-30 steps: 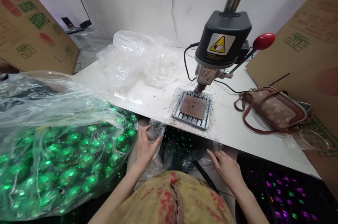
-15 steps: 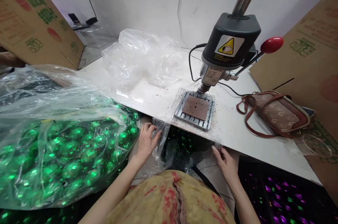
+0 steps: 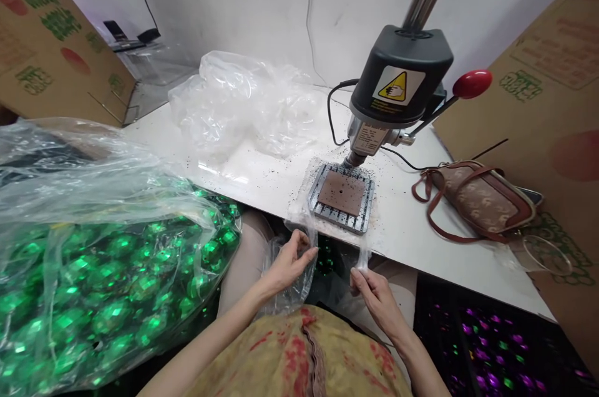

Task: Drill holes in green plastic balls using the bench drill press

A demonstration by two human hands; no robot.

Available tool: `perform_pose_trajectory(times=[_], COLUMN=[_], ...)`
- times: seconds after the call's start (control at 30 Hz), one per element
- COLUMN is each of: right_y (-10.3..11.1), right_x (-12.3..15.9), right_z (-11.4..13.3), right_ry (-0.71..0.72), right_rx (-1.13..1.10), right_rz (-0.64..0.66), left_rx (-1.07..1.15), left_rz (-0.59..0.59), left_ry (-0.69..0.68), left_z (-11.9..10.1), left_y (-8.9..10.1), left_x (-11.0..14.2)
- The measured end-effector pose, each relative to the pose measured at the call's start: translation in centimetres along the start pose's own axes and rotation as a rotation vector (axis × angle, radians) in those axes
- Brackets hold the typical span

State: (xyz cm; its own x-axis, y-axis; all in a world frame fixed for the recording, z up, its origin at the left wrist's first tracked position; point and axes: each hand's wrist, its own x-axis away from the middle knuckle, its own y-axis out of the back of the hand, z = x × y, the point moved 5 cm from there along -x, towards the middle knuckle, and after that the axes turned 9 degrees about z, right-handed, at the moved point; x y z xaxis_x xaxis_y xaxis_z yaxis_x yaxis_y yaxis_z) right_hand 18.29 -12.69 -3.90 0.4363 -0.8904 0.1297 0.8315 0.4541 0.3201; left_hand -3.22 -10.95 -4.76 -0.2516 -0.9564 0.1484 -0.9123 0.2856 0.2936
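White table [image 3: 405, 231], pale wall [image 3: 243, 4], clear plastic [image 3: 363, 256]

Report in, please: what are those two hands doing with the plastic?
Right hand gripping bunched clear plastic. Left hand half-open at clear plastic too. Drill press just beyond both hands.

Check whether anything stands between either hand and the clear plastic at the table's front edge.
Nothing visible does: the right hand grips the clear plastic by the table, and the left hand is at its left part.

Yellow-olive top [image 3: 276, 366] with red blotches; brown ruffled strip [image 3: 316, 366] down its front. Forearms [image 3: 215, 338] bare. Pale trousers [image 3: 241, 259] visible beyond top.
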Motion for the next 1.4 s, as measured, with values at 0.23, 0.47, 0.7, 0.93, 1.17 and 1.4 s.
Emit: perform_pose_trajectory(times=[0.23, 0.47, 0.7, 0.93, 1.17, 1.4], right_y=[-0.3, -0.7, 0.2, -1.0, -2.2, -2.0], right_x=[-0.4, 0.3, 1.0, 1.8, 3.3, 5.0], right_z=[0.9, 0.1, 1.5, 2.2, 2.8, 3.4], right_ry=[0.046, 0.000, 0.049, 0.022, 0.008, -0.002], right_rx=[-0.232, -0.254, -0.206, -0.133, 0.041, 0.244], right_rz=[-0.020, 0.026, 0.031, 0.106, 0.183, 0.161], left_rx=[-0.046, -0.067, -0.210, -0.643, -0.813, -0.894], left_rz=[0.063, -0.007, -0.077, -0.066, 0.009, -0.017], left_ry=[-0.040, -0.045, -0.016, 0.215, 0.378, 0.404], left_z=[-1.6, -2.1, -2.9, -4.1, -5.5, -5.4], left_y=[-2.2, -2.2, -2.4, -3.1, -3.5, -3.9], left_x=[-2.8, -3.8, -5.2, -7.2, -7.8, -8.2])
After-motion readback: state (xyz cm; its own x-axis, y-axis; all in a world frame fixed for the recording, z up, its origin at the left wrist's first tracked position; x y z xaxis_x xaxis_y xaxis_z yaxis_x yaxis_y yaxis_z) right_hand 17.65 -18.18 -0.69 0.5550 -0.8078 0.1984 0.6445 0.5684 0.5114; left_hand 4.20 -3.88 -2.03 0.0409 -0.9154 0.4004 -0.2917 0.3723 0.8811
